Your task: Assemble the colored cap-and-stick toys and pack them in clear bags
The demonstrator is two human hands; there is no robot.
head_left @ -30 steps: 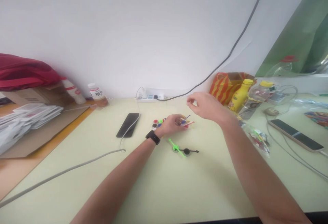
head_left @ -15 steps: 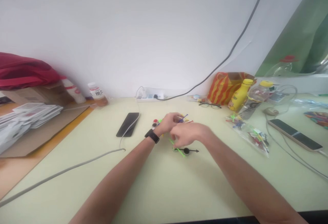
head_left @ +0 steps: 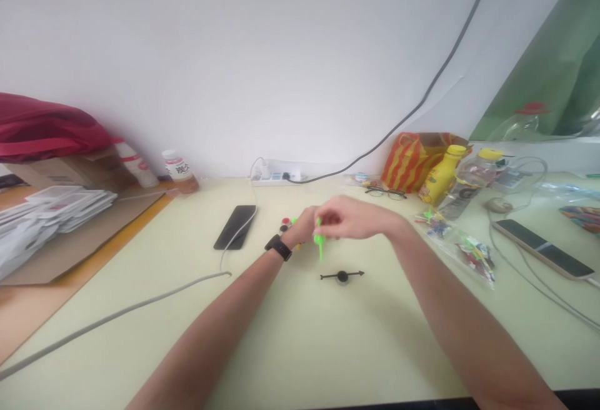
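My right hand is closed in a pinch on a bright green plastic spinner arrow, which points downward above the table. Behind it, my left hand, with a black band on the wrist, is partly covered and its fingers are hidden. Around the left hand lie small coloured pieces, among them a red disc and a black disc. Nearer to me, a black spinner arrow with a round hub lies flat on the table.
A black phone with a white cable lies to the left. Glasses, a yellow bottle, a plastic bag of coloured pieces and another phone are on the right. A power strip sits along the wall.
My right hand has risen away from the black spinner arrow, lifting the green one up in front of my left hand. Blue and red arrow tips beyond the hands are now covered.
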